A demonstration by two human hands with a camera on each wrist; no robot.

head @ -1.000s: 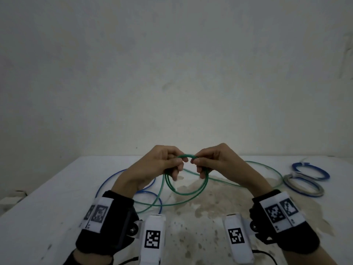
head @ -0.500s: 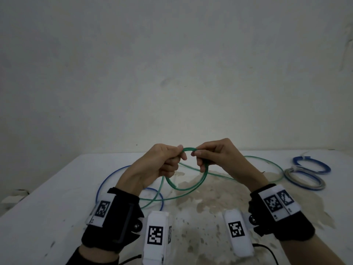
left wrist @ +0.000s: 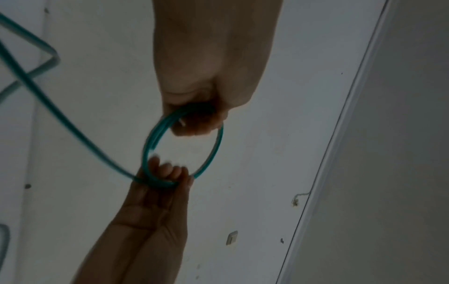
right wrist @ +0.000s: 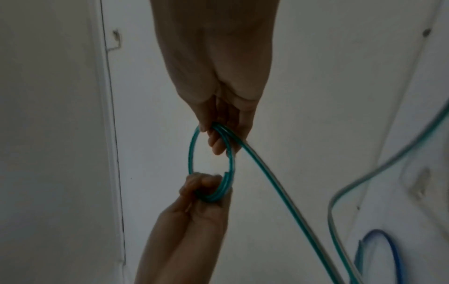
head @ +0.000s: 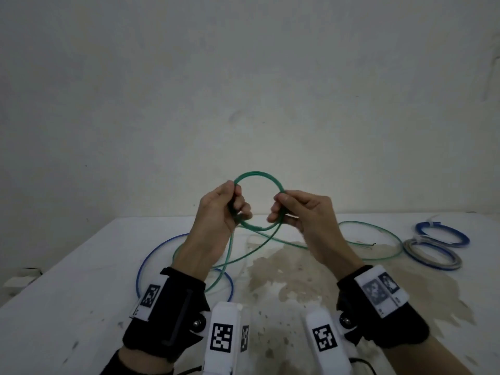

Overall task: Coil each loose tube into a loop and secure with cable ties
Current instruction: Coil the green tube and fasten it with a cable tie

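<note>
I hold a small ring of green tube (head: 257, 173) upright above the white table (head: 67, 293), with two or three turns in it. My left hand (head: 236, 205) grips the ring's left side, fingers curled round the strands. My right hand (head: 278, 211) pinches the right side. In the left wrist view the green tube (left wrist: 218, 148) spans between the left hand (left wrist: 196, 123) above and the right hand (left wrist: 167, 173) below. The right wrist view shows the green tube (right wrist: 191, 153) between the right hand (right wrist: 218, 138) and the left hand (right wrist: 204, 184). Its loose tail (head: 230, 255) hangs down and sprawls over the table.
A loose blue tube (head: 142, 263) lies on the table under my left forearm. Two tied coils, one blue (head: 443, 234) and one grey (head: 433, 254), lie at the far right. A brown stain (head: 297, 269) covers the table's middle. A bare wall stands right behind the table.
Both hands have risen and moved apart. The green ring, earlier hanging below my fingers, now stands up between them as a rounder ring.
</note>
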